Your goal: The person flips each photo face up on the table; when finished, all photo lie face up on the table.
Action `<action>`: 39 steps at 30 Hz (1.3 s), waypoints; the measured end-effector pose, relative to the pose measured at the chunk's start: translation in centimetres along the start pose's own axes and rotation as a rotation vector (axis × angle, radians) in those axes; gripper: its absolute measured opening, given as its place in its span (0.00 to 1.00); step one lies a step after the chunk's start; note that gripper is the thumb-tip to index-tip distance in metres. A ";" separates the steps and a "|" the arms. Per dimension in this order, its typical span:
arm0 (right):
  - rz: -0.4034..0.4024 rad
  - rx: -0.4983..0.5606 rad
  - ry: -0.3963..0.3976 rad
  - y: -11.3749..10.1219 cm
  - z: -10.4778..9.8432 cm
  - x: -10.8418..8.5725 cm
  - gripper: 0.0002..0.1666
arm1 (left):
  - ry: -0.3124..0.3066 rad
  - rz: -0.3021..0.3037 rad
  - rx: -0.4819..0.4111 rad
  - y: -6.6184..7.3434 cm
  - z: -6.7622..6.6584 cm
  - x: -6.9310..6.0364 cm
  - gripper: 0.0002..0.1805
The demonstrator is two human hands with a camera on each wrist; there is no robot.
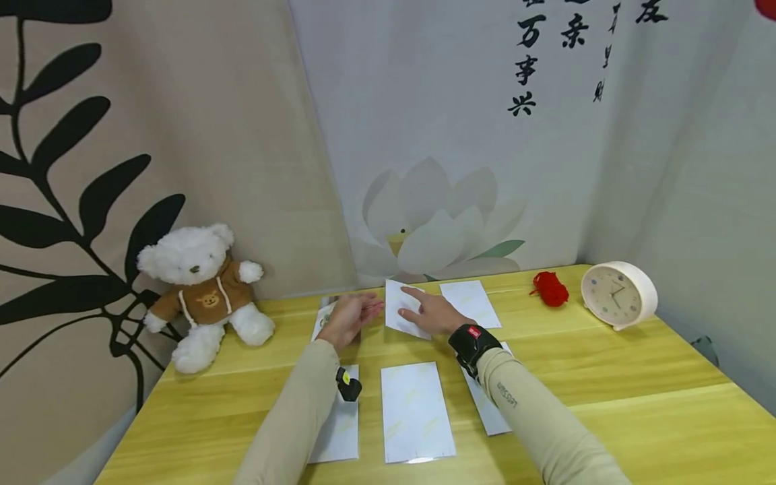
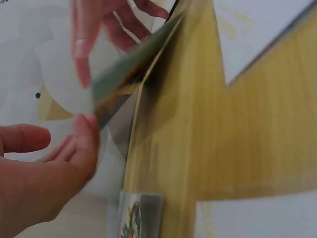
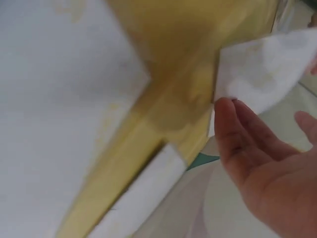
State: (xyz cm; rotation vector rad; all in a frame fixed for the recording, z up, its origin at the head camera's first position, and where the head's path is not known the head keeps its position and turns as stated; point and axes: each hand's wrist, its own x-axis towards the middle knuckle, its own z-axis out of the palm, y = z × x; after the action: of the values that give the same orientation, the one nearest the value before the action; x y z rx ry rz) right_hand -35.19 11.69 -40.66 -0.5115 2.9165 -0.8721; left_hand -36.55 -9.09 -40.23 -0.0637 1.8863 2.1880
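A white-backed card (image 1: 397,323) stands tilted near the far edge of the table, its coloured picture side (image 2: 126,74) visible in the left wrist view. My right hand (image 1: 436,313) is over its white side with index finger and thumb extended; in the right wrist view the fingertips (image 3: 227,106) meet its edge and the thumb is apart. My left hand (image 1: 348,320) is beside the card's left edge, its fingers loosely extended and a fingertip touching or almost touching it. Partly behind the left hand lies a picture card (image 2: 131,218), face up.
White-backed cards lie around: one at far right (image 1: 469,303), a near middle one (image 1: 418,411), and two partly under my forearms, left (image 1: 342,431) and right (image 1: 488,404). A teddy bear (image 1: 209,296), red yarn (image 1: 550,289) and a white clock (image 1: 618,295) stand along the back.
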 end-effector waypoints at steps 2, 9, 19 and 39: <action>-0.014 0.001 -0.006 -0.6 -0.1 0.0 0.36 | -0.003 0.018 0.003 0.2 0.2 0.0 0.21; 0.004 0.013 -0.009 -1.3 -0.2 0.0 0.33 | -0.016 0.080 0.025 0.2 1.5 0.2 0.21; -0.029 0.056 -0.011 -0.9 -0.8 0.2 0.33 | -0.005 0.105 0.013 -0.8 2.7 0.8 0.22; -0.088 0.289 0.280 -1.1 -3.3 -0.1 0.32 | -0.023 0.148 0.241 0.7 4.2 0.5 0.22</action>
State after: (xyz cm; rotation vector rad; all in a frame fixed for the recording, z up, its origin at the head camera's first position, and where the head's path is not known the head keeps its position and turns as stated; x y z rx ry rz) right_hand -35.26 12.58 -37.25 -0.5352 2.9430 -1.4587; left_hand -36.61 -5.05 -38.94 0.1488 2.1889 2.0219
